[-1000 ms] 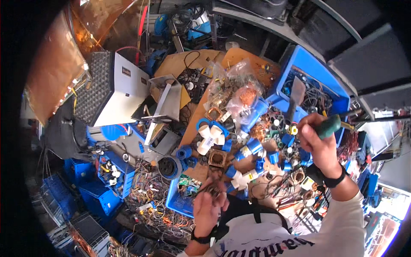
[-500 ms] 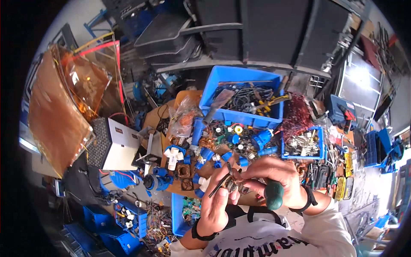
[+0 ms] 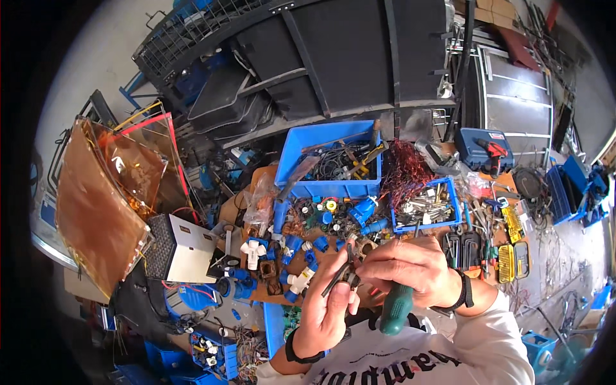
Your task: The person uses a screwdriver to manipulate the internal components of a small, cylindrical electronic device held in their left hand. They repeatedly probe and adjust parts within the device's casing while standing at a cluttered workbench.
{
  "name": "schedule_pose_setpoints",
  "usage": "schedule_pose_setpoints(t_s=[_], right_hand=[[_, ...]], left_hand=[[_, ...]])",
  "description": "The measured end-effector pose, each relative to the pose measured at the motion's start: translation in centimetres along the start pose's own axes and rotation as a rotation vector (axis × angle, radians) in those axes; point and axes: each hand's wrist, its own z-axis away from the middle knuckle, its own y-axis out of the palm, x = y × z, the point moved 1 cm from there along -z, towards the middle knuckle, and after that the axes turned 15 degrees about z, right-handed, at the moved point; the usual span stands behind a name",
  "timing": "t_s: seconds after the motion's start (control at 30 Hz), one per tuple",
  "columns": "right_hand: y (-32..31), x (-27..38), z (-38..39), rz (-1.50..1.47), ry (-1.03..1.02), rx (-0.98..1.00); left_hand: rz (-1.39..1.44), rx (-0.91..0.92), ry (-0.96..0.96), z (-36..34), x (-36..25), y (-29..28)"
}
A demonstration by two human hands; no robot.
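While we look down over the bench, the big blue bin (image 3: 330, 190) sits beyond our hands, and here's the action, on its near side! Our left hand (image 3: 327, 311) is curled nearly closed, thumb and fingers pinching a small dark component (image 3: 347, 274), its exact kind too hidden to tell. In comes our right hand (image 3: 410, 268), fingers folded tight around a green-handled tool (image 3: 396, 311), the handle jutting out below the palm, the rest masked by the fingers; fingertips are right up beside the component. Between bin and hands, we've got blue pipe fittings (image 3: 364, 210) scattered about, with a white pipe fitting (image 3: 253, 252) off the bin's near left. Just right of the bin, a reddish wire tangle (image 3: 405, 170); nearer us, a shallow blue tray (image 3: 427, 226) full of metal pieces (image 3: 425, 206)!
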Motion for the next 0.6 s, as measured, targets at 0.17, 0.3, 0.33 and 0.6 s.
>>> schedule_pose_setpoints(t_s=[0.17, 0.3, 0.33, 0.6], right_hand=[[0.0, 2.1, -0.7, 0.124, -0.008, 0.073], [1.0, 4.0, -1.4, 0.090, 0.075, 0.164], [1.5, 4.0, -1.4, 0.025, 0.142, 0.192], [4.0, 6.0, -2.7, -0.201, 0.323, 0.234]], left_hand=[[-0.091, 0.014, -0.003, 1.1, -1.4, -0.7], [-0.305, 0.027, 0.104, 1.9, -2.3, -2.2], [-0.355, 0.055, 0.164, 2.0, -2.5, -2.7], [-0.389, 0.070, 0.137, 3.9, -4.6, -5.1]])
